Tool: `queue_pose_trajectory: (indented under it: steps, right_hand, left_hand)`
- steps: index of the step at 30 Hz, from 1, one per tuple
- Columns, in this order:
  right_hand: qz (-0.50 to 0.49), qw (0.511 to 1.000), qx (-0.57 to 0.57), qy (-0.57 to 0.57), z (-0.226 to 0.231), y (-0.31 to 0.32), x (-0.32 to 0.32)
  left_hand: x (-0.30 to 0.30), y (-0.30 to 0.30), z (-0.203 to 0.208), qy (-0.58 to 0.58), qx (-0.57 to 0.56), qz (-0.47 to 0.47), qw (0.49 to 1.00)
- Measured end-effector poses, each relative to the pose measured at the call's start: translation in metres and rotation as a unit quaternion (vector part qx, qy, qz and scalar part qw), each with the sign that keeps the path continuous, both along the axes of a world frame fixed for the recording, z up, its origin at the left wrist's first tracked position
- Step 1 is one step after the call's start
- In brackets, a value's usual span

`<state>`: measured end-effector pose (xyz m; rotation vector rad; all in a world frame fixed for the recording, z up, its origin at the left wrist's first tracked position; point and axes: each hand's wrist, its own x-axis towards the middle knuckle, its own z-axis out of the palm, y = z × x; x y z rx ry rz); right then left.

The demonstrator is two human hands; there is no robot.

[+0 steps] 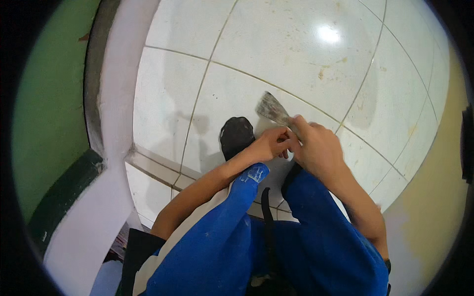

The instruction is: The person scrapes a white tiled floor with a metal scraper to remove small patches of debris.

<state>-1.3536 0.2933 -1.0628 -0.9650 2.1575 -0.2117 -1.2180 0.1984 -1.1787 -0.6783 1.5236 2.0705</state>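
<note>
My right hand (pixel 319 147) is closed around the handle end of a putty knife (pixel 273 108). Its flat blade, stained and smeared, points up and to the left above the white floor tiles. Close against it is my left hand (pixel 270 143), its fingers curled together and meeting the right hand's fingertips. Whatever those left fingers may pinch is hidden. Most of the knife's handle is covered by my right hand.
White floor tiles (pixel 237 34) with brownish stains spread ahead. A dark shoe (pixel 237 137) and my blue trousers (pixel 207 246) are below my hands. A step edge (pixel 153 165) crosses at left, beside a pale wall border (pixel 116 98) and green wall (pixel 54 103). A yellowish wall (pixel 434 197) stands right.
</note>
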Motion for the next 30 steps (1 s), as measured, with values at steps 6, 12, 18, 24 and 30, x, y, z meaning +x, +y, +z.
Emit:
queue_pose_trajectory:
  steps: [6, 12, 18, 24, 30]
  right_hand:
    - [0.074, 0.996, 0.053, 0.004, 0.020, -0.011, 0.001]
    - [0.066, 0.997, -0.021, 0.032, 0.002, -0.015, 0.009]
    - [0.074, 0.996, 0.054, 0.001, 0.019, -0.015, 0.010]
    - [0.066, 0.998, 0.017, 0.011, 0.005, -0.026, 0.021]
    - [0.047, 0.999, 0.017, -0.011, 0.004, -0.020, 0.022]
  left_hand:
    - [-0.003, -0.006, -0.008, -0.034, -0.045, -0.129, 0.990]
    - [0.021, 0.012, -0.032, 0.051, -0.130, -0.067, 0.988]
    - [0.035, -0.030, 0.036, 0.143, -0.246, -0.028, 0.958]
    - [0.037, -0.044, 0.018, 0.180, -0.581, 0.065, 0.791]
    - [0.037, -0.040, 0.010, 0.228, -0.562, 0.058, 0.793]
